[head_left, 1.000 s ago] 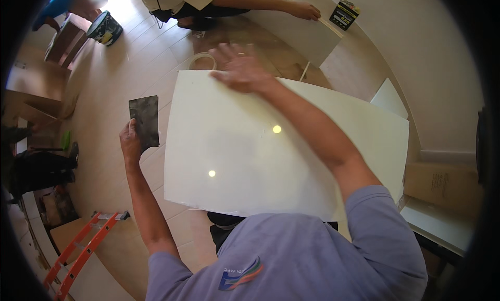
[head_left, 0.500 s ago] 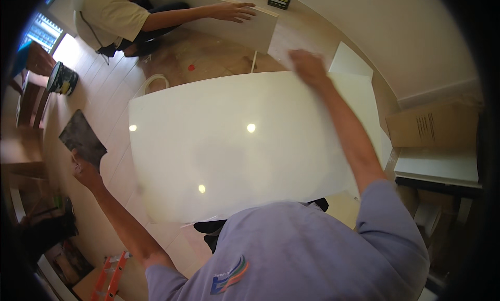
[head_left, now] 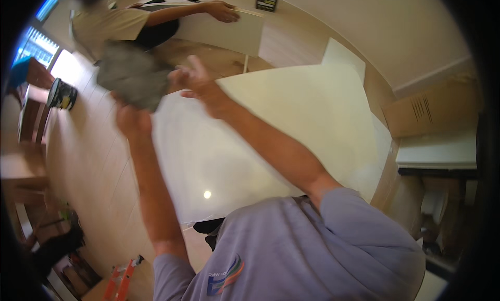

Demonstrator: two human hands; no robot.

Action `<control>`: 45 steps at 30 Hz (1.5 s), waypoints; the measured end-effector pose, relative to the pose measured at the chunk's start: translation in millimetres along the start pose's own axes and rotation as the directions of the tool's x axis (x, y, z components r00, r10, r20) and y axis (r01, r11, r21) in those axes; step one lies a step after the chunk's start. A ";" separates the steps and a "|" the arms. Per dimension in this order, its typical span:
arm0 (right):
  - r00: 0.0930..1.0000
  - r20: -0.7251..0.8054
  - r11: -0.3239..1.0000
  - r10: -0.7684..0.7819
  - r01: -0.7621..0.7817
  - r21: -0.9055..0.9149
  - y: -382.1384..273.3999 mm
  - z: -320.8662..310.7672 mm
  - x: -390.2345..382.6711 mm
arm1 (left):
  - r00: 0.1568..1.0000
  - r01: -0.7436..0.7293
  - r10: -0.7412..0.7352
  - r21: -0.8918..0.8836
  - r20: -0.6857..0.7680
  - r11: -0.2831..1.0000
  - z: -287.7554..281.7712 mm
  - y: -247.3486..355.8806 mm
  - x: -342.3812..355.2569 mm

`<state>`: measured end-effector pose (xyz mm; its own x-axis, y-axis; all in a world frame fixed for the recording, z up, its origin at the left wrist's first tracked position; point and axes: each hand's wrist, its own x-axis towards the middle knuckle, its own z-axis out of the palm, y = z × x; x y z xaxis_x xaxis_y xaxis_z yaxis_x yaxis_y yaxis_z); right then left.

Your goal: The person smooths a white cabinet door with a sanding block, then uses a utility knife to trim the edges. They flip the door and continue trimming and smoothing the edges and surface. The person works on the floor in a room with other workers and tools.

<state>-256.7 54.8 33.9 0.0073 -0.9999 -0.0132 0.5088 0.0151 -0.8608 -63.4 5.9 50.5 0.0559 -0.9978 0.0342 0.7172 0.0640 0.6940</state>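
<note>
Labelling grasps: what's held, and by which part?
Left hand holds the dark grey sheet by its near edge; blur hides whether the right hand touches its right edge.

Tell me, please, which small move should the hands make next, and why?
Probably the right hand should take the right edge of the dark grey sheet: the left hand holds its bottom, and the right is beside that edge; blur hides whether they touch.
</note>
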 end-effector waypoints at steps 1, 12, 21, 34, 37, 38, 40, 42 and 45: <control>0.996 0.066 0.992 0.065 -0.071 0.104 -12.6 -11.4 -6.6 | 0.992 0.114 -0.105 -0.128 0.073 0.985 -4.0 -24.5 3.1; 0.947 -0.276 0.960 -0.167 0.219 0.172 -43.5 -76.6 -28.2 | 0.926 0.377 -0.365 -0.260 0.097 0.889 98.3 -126.2 -64.0; 0.643 0.243 -0.193 -0.726 0.149 -0.970 -138.4 -154.7 -53.1 | 0.977 0.018 -0.145 0.619 0.156 0.785 38.4 -110.8 -39.3; 0.975 0.143 -0.487 -0.170 0.043 -0.872 -81.3 -174.4 -69.7 | 0.922 -0.382 0.065 0.924 0.382 0.000 -4.1 -82.4 12.7; 0.972 0.187 -0.473 -0.139 0.100 -0.875 -73.9 -186.0 -65.3 | 0.961 -0.266 -0.064 0.963 0.267 0.034 -3.9 -80.5 13.6; 0.964 0.222 -0.457 -0.150 0.132 -0.880 -69.2 -194.8 -63.4 | 0.963 -0.258 -0.082 0.966 0.256 -0.013 -0.8 -84.5 10.2; 0.973 0.197 -0.441 -0.122 0.125 -0.889 -68.0 -193.7 -58.6 | 0.959 -0.275 -0.102 0.954 0.263 -0.121 1.6 -87.6 5.2; 0.982 0.168 -0.417 -0.088 0.117 -0.901 -67.6 -187.3 -56.2 | 0.941 -0.336 -0.123 0.913 0.315 -0.233 6.0 -91.0 1.6; 0.988 0.155 -0.468 -0.014 0.130 -0.874 -52.4 -143.9 -38.8 | 0.945 -0.325 -0.081 0.934 0.316 -0.148 1.9 -91.3 3.3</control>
<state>-407.6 92.9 6.3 0.1335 -0.9880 0.0773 -0.9896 -0.1371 -0.0433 -130.0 -3.2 -11.4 -0.2253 -0.9528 0.2034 -0.7732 0.3018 0.5577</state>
